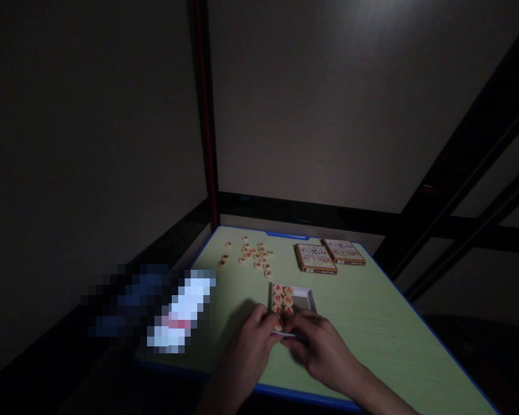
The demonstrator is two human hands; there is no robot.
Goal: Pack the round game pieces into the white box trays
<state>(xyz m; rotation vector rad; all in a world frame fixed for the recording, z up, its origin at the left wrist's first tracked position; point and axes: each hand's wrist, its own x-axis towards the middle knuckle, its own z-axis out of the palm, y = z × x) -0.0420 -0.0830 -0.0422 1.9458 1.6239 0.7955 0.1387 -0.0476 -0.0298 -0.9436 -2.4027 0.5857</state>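
A small white tray point(308, 295) lies on the green table point(372, 328), with several round cream game pieces point(282, 298) with red marks set in rows along its left side. My left hand point(253, 340) and my right hand point(318, 343) meet at the tray's near end, fingers curled together over a piece there. What the fingertips pinch is too small and dark to name. A loose scatter of round pieces point(253, 255) lies further back on the left.
Two flat printed boxes point(315, 257) point(343, 251) lie side by side at the table's far right. The table has a blue rim point(285, 235). A blurred-out patch sits at the left edge. Dark frame bars and a pale wall stand behind.
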